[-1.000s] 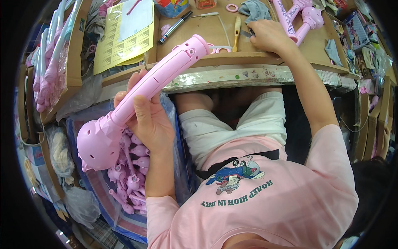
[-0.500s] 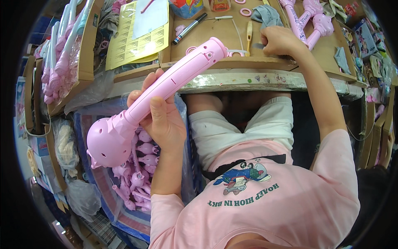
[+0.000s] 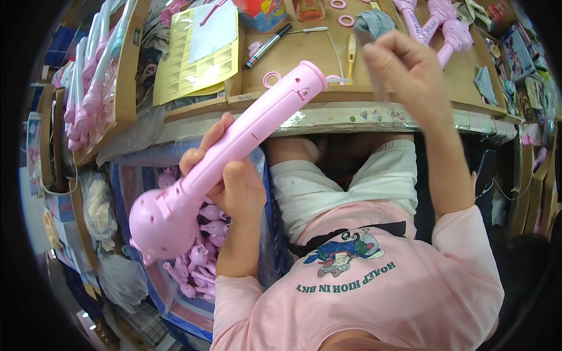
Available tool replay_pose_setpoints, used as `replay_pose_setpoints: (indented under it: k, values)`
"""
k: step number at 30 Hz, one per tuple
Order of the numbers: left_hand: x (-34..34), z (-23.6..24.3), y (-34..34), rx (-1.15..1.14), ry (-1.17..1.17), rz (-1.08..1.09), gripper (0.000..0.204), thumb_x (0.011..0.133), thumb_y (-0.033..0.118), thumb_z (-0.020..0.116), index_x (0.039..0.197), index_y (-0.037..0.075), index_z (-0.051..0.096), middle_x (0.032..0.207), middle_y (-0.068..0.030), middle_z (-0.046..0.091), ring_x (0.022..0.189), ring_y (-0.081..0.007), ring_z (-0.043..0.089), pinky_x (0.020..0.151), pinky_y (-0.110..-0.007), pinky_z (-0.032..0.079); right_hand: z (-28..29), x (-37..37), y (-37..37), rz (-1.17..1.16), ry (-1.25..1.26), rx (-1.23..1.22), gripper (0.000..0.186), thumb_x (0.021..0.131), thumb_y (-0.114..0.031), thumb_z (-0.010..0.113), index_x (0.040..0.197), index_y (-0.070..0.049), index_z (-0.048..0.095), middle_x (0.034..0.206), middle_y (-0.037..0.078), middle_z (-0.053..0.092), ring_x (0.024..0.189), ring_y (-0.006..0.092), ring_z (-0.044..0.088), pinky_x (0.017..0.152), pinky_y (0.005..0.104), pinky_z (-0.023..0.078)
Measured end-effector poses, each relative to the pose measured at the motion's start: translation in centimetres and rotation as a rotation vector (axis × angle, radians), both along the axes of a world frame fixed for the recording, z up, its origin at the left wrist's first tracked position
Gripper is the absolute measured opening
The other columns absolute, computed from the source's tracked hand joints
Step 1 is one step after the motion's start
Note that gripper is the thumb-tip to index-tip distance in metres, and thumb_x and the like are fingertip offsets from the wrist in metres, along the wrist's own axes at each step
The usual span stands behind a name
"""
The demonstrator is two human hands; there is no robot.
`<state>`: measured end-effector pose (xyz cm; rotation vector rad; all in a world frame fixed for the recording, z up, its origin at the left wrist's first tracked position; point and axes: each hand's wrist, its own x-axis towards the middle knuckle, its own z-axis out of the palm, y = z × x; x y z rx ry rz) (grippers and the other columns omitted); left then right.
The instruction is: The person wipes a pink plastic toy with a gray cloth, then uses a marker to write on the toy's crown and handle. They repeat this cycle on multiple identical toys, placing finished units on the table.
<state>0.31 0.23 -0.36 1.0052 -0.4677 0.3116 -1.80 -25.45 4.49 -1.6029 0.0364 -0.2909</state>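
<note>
My left hand (image 3: pixel 237 190) is wrapped round the handle of a long pink plastic wand (image 3: pixel 252 131), tilted with its round head at lower left and its open-ended tube at upper right. My right hand (image 3: pixel 413 76) is raised near the bench edge, motion-blurred, with curled fingers; what they hold, if anything, is too smeared to make out. Beyond the tube lie a pink ring (image 3: pixel 271 79), a yellow-handled tool (image 3: pixel 351 52) and a marker (image 3: pixel 267 45). Below the wand's head is a plastic-lined bin (image 3: pixel 132 184) of pink parts (image 3: pixel 199 257).
A cardboard-sided bench (image 3: pixel 304 50) holds yellow sheets (image 3: pixel 181 82), a grey cloth (image 3: pixel 373 23) and finished pink wands (image 3: pixel 453 35). An upright box (image 3: pixel 126 93) of long-tubed wands stands at left, stacked boxes (image 3: pixel 538 181) at right. The bench edge crosses above my lap.
My right hand has lifted off the bench and swung toward me, now blurred. My left hand stays round the wand, which sits slightly further right and lower in the picture.
</note>
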Motion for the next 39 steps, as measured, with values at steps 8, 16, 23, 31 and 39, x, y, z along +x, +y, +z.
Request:
replay_pose_setpoints:
  k: [8,16,23,31,39]
  values:
    - [-1.2,0.5,-0.2,0.138,-0.151,0.061,0.051,0.081,0.022,0.073,0.112,0.016,0.033,0.122,-0.0149,0.056,0.116,-0.0326,0.054,0.099,-0.047,0.046,-0.1,-1.3,4.4,0.023,-0.216,-0.077,0.013,0.087,-0.008,0.059,0.079,-0.001,0.052,0.095,0.007,0.059,0.074,0.0065,0.051,0.068,0.0213,0.044]
    - [-1.3,0.4,-0.1,0.187,-0.166,0.045,0.051,0.082,0.024,0.073,0.113,0.016,0.033,0.120,-0.0137,0.056,0.116,-0.0323,0.054,0.100,-0.047,0.044,-0.2,-1.6,4.2,-0.026,-0.296,-0.215,0.010,0.084,-0.001,0.057,0.076,0.000,0.051,0.090,0.009,0.059,0.072,0.0073,0.050,0.067,0.0206,0.043]
    - [-1.3,0.3,0.5,0.251,-0.262,-0.014,0.039,0.086,0.016,0.066,0.115,0.021,0.040,0.128,-0.0102,0.053,0.126,-0.0314,0.046,0.104,-0.055,0.039,0.0,-1.7,4.0,-0.094,-0.388,-0.408,0.011,0.080,0.000,0.060,0.073,0.001,0.051,0.086,0.012,0.062,0.070,0.0112,0.054,0.065,0.0229,0.045]
    - [-1.4,0.2,0.6,0.264,-0.278,-0.047,0.040,0.086,0.015,0.067,0.117,0.020,0.041,0.128,-0.0099,0.053,0.126,-0.0316,0.045,0.104,-0.054,0.039,0.2,-1.7,4.1,-0.106,-0.398,-0.431,0.010,0.079,0.001,0.060,0.072,0.002,0.051,0.083,0.012,0.062,0.067,0.0121,0.054,0.062,0.0239,0.045]
    - [-1.2,0.3,0.5,0.258,-0.284,-0.023,0.040,0.087,0.018,0.065,0.118,0.019,0.039,0.129,-0.0099,0.052,0.126,-0.0305,0.045,0.106,-0.052,0.038,0.2,-1.9,4.0,-0.112,-0.412,-0.436,0.012,0.078,0.002,0.060,0.071,0.002,0.050,0.082,0.012,0.062,0.066,0.0123,0.054,0.061,0.0242,0.044]
